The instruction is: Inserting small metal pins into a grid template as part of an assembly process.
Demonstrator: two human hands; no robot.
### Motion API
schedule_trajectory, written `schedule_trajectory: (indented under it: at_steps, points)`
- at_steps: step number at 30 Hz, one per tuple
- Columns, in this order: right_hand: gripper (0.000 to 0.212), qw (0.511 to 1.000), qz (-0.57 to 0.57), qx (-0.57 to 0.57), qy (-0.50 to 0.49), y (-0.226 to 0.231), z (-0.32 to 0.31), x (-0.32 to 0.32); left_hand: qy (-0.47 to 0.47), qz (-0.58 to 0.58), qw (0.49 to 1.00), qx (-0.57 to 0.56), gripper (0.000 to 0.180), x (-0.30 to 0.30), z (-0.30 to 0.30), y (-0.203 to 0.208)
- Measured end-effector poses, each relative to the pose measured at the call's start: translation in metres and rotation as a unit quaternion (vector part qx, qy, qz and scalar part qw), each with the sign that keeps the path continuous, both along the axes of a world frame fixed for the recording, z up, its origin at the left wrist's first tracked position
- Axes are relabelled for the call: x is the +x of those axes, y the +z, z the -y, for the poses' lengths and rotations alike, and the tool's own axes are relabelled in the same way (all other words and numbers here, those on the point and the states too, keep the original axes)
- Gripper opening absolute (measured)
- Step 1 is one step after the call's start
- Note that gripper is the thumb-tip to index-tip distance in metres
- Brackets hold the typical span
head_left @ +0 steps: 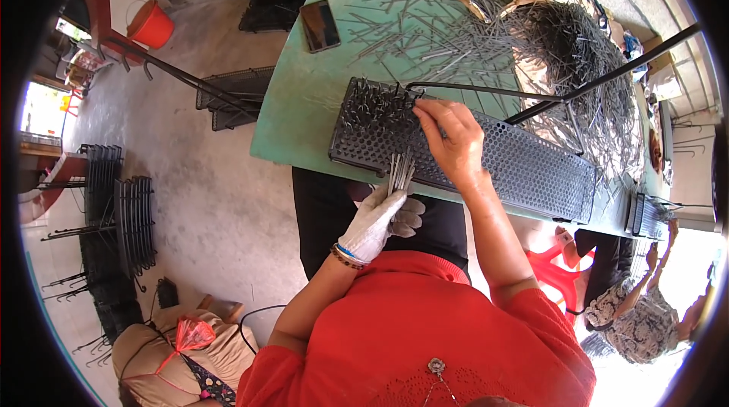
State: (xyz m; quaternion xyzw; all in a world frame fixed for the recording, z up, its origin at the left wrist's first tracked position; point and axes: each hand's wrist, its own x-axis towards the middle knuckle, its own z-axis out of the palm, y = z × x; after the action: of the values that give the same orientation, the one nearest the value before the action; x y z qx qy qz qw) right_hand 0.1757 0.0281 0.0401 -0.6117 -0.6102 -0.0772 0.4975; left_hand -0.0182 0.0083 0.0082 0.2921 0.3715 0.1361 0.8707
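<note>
Black perforated tray [524, 164] lies along the near edge of the green table [304, 103]; its left end is filled with upright metal pins [372, 99]; right hand [454, 141], bare, rests on the tray with fingers pinched at the pins there; left hand [380, 221], in a white glove, grips a bundle of pins [400, 171] just below the tray; loose pins [562, 42] piled far right; phone [320, 26] behind.

A green table [304, 115] carries a perforated black tray [524, 168], a phone [320, 26], seemingly metal pins [425, 31].
</note>
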Motion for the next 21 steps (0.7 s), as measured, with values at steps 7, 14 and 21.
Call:
schedule_trajectory:
  at_steps: [7, 14, 21]
  points:
    - [0.017, 0.994, 0.088, -0.058, 0.004, -0.004, 0.000, -0.002, -0.004, 0.002, 1.000, -0.009, 0.028, -0.001, -0.001, 0.001]
    - [0.016, 0.997, 0.056, -0.038, 0.021, -0.001, 0.008, -0.003, -0.006, 0.019, 1.000, 0.004, 0.029, -0.001, -0.001, 0.002]
    - [0.012, 0.926, -0.238, -0.270, 0.111, 0.015, 0.034, -0.003, -0.016, 0.047, 0.997, 0.063, 0.029, 0.001, -0.002, 0.015]
